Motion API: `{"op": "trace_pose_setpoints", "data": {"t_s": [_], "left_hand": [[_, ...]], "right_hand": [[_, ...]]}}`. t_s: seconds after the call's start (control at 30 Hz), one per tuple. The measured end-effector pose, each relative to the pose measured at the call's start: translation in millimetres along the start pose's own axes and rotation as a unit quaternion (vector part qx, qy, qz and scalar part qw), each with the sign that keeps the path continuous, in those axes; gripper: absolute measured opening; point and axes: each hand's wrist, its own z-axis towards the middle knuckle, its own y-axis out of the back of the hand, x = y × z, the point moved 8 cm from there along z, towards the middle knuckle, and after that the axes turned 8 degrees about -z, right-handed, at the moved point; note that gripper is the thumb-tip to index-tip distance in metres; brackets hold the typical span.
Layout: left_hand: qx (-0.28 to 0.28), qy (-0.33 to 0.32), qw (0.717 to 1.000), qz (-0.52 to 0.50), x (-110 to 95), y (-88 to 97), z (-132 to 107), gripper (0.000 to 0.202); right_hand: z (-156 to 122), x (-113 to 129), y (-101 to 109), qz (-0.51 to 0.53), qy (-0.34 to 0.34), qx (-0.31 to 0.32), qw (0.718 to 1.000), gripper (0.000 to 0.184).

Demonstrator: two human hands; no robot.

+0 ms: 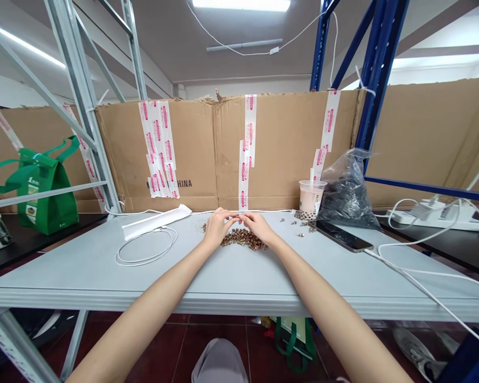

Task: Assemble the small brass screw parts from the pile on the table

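Grey shelf top (64,271) keeps brass screws (243,239) within easy reach, your left hand (219,227) and right hand (259,227) pinched together over them, can't tell if they're gripping anything

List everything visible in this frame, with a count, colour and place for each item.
brass-coloured screws: many, brass, heaped on the shelf top between the hands, with a few scattered towards the phone
grey shelf top: one, pale grey, in front of the person
smartphone: one, black, on the shelf top, right
milk tea cup: one, clear with beige drink, back right
plastic bag: one, clear with dark contents, beside the cup
white cable: one coil, white, shelf top, left
white paper strip: one, white, behind the coil
green tote bag: one, green, left shelf
power strip: one, white, right
taped cardboard wall: one, brown, behind the shelf
left hand: one, fingertips meeting the right hand's above the screws
right hand: one, likewise
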Motion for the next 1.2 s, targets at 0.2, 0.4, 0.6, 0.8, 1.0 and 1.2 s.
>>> {"op": "trace_pose_setpoints", "data": {"t_s": [0.2, 0.4, 0.6, 0.8, 1.0, 1.2], "left_hand": [[0.019, -0.020, 1.000, 0.010, -4, -1.0, 0, 0.020], [0.018, -0.047, 0.999, -0.002, -7, -3.9, -1, 0.020], [-0.007, -0.039, 0.999, 0.008, -6, 0.8, 0, 0.018], [-0.004, -0.042, 0.999, 0.002, -10, 4.0, 0, 0.019], [0.002, -0.050, 0.998, 0.027, -11, -0.2, -2, 0.021], [-0.022, -0.067, 0.996, 0.062, -17, 5.9, -2, 0.020]], "right_hand": [[1, -1, -4, 0.064, -0.004, 0.018, 0.998, 0.039], [0, -5, -14, 0.148, -0.031, 0.066, 0.986, 0.048], [2, -12, -11, 0.137, -0.060, 0.050, 0.987, 0.053], [4, -3, -5, 0.131, -0.029, 0.043, 0.990, 0.042], [3, -1, -6, 0.161, -0.028, 0.040, 0.986, 0.045], [3, 3, -1, 0.172, -0.014, 0.028, 0.985, 0.040]]}}
